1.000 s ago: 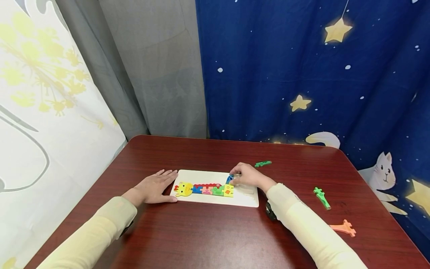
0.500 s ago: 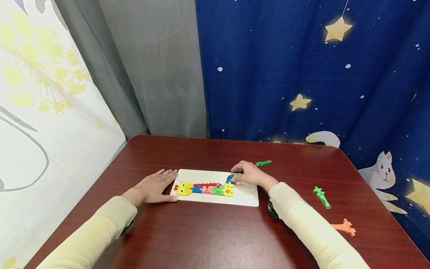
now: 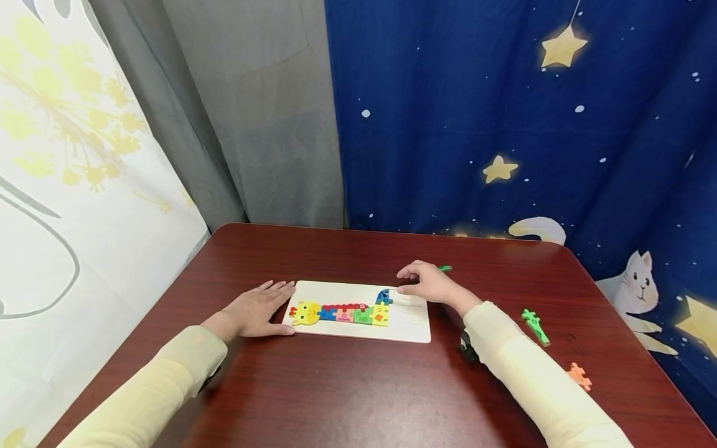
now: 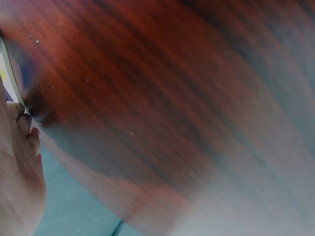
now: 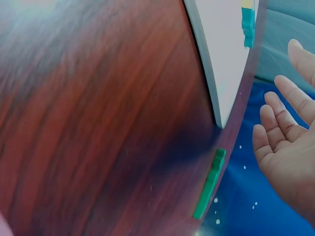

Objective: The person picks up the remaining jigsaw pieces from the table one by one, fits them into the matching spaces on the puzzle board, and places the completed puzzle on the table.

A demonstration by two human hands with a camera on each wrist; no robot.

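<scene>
Before a starry curtain (image 3: 426, 124), the tabletop (image 3: 336, 392) bears a board (image 3: 342, 292) running lengthwise left to right, the left hand (image 3: 256, 311) flat at its left edge gripping nothing, the empty right hand (image 3: 435, 287), fingers parted, nearer the far green piece (image 5: 210, 184).

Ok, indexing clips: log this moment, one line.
left hand: at board edge; right hand: empty, near board; giraffe: on board; two green pieces, orange piece: on table

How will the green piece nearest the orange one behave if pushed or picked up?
The green piece lies flat, so it should slide rather than roll or tip. Its small, crisp outline suggests something light and stiff. Sheen on the table hints at low friction.
</scene>
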